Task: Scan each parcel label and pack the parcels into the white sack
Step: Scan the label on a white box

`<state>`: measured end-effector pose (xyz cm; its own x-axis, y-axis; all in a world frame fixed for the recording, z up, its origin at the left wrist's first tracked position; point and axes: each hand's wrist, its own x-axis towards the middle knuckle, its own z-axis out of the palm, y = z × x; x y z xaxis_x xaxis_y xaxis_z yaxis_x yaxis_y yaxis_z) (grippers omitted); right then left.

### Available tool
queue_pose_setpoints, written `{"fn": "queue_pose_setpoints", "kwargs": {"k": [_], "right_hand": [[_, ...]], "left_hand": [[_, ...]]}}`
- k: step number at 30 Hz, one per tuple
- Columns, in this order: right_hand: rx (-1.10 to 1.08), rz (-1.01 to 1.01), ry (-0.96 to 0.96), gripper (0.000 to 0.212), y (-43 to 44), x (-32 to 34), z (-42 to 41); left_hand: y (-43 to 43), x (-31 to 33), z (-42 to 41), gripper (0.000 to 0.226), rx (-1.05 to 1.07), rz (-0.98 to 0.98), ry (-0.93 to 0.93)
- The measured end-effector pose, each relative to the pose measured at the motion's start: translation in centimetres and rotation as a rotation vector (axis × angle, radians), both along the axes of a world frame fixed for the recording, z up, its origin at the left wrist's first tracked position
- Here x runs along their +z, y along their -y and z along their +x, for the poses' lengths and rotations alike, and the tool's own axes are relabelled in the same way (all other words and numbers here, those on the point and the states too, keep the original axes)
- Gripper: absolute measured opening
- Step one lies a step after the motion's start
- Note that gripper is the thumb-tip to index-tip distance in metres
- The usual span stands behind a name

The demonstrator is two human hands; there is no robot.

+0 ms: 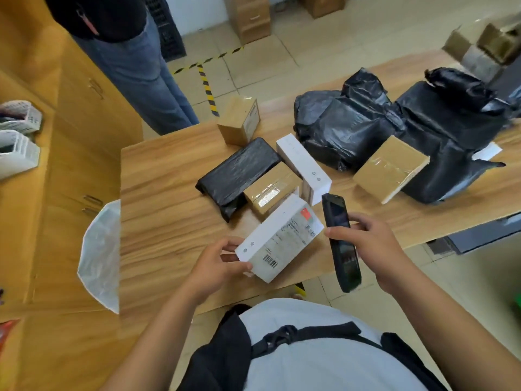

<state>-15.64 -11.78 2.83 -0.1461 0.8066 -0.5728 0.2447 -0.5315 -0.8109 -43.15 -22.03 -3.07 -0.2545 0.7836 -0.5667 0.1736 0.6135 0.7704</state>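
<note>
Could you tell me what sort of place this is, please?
Probably a parcel dispatch area: black-wrapped parcels and taped cardboard boxes lie on a wooden table, and the right hand holds a handheld scanner beside a labelled white box.

The wooden desk (169,179) carries a flat black parcel (236,170), a taped brown box (272,187) and a white box (303,165), packed close together. Farther right lie bulky black bags (346,128), with a flat brown box (390,167) against them.

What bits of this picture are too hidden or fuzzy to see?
All in the head view:
- Label words on the white box: too small and blurred.
- The scanner screen: dark, partly covered by the right hand.
- Inside the white sack: its own wall hides it; the table covers its right side.
- The standing person: cut off by the top edge.
</note>
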Motion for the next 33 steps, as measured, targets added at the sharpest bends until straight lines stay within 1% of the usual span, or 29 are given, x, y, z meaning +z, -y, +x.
{"fn": "queue_pose_setpoints", "kwargs": {"k": [4, 6, 8, 9, 10, 12, 13, 18, 24, 26, 28, 29, 31, 33], "right_hand": [[0.158, -0.009, 0.011, 0.049, -0.2, 0.0, -3.0], [0.234, -0.020, 0.002, 0.049, 0.0, 0.1, -4.5], [0.305, -0.015, 0.000, 0.044, 0.3, 0.3, -5.8], [0.336, -0.010, -0.002, 0.040, 0.5, 0.4, -6.5], [0.362, -0.008, -0.002, 0.038, 0.7, 0.5, -7.1], [0.409, -0.006, 0.007, 0.039, 1.1, 0.5, -8.2], [0.430, -0.005, 0.014, 0.040, 1.2, 0.4, -8.7], [0.482, 0.004, 0.033, 0.061, 1.6, -0.1, -10.4], [0.502, -0.007, 0.066, 0.073, 2.0, -0.4, -12.5], [0.498, -0.018, 0.061, 0.070, 2.4, -0.3, -13.4], [0.487, -0.030, 0.062, 0.064, 2.8, 0.0, -14.2], [0.484, -0.039, 0.059, 0.057, 3.0, 0.2, -14.6], [0.482, -0.050, 0.040, 0.039, 3.3, 0.6, -15.5], [0.482, -0.046, 0.033, 0.029, 3.7, 1.0, -16.3]], "left_hand": [[5.7, -0.4, -1.9, 0.045, 0.234, 0.039, 0.184], [8.5, -1.2, -2.7, 0.053, 0.408, 0.082, 0.321], [10.8, -2.2, -3.3, 0.064, 0.582, 0.126, 0.478], [11.7, -2.6, -3.5, 0.064, 0.672, 0.143, 0.554], [12.4, -3.1, -3.6, 0.056, 0.762, 0.160, 0.618], [13.4, -3.7, -3.8, 0.037, 0.910, 0.181, 0.690], [13.8, -4.0, -3.9, 0.034, 0.960, 0.190, 0.710], [14.2, -5.3, -5.4, 0.051, 1.103, 0.190, 0.756], [12.7, -5.4, -7.0, 0.040, 1.185, 0.153, 0.820], [12.3, -5.3, -7.6, 0.041, 1.213, 0.131, 0.818], [12.0, -5.3, -8.1, 0.045, 1.198, 0.098, 0.785], [11.8, -5.3, -8.4, 0.044, 1.172, 0.065, 0.746], [11.6, -5.1, -8.8, 0.040, 1.076, -0.040, 0.607], [11.5, -5.0, -9.3, 0.037, 0.983, -0.130, 0.470]]}}
